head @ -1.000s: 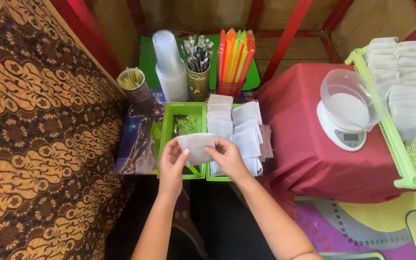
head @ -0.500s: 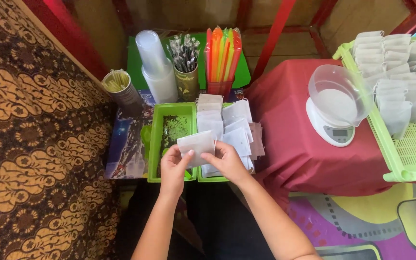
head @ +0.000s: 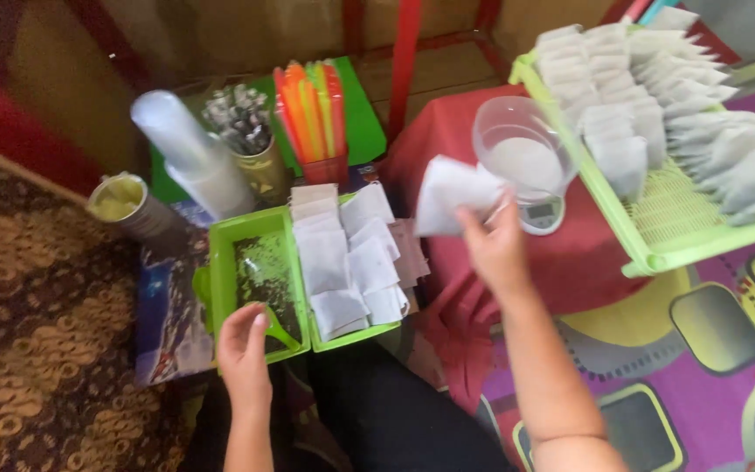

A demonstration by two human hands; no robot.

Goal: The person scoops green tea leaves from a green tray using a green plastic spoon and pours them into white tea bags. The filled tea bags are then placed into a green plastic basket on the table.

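Seated low, working over a cluttered spread. Right hand [head: 495, 249] is raised over the red cloth [head: 447, 149], thumb and fingers pinched together on a white paper sachet [head: 450, 194], held up by one edge so it hangs flat and open-side up, just in front of the clear bowl [head: 522, 153] that sits on a small white scale [head: 543, 214]. That puts the sachet right by the weighing spot.

Left hand [head: 242, 350] is down at the near edge of the green tray [head: 220, 262], fingers curled around the handle of a small green scoop [head: 280, 330]. The grip looks closed on the handle, though the fingertips are partly hidden from here. The scoop's bowl rests in the dark loose leaf [head: 259, 275] filling the tray's left half, a handy reach from the lap.

The tray's right half holds a stack of empty white sachets [head: 342, 262], fanned so single ones lift off easily. Off to the right, a pale green slatted basket [head: 657, 227] carries rows of white sachets [head: 657, 96] laid overlapping, well apart from the loose leaf.

Behind the tray: a stack of clear plastic cups [head: 190, 162] lying tilted, a tin of metal-looking spoons [head: 242, 131], a red holder of bright straws [head: 312, 109], and an open tin [head: 120, 205] to the left.
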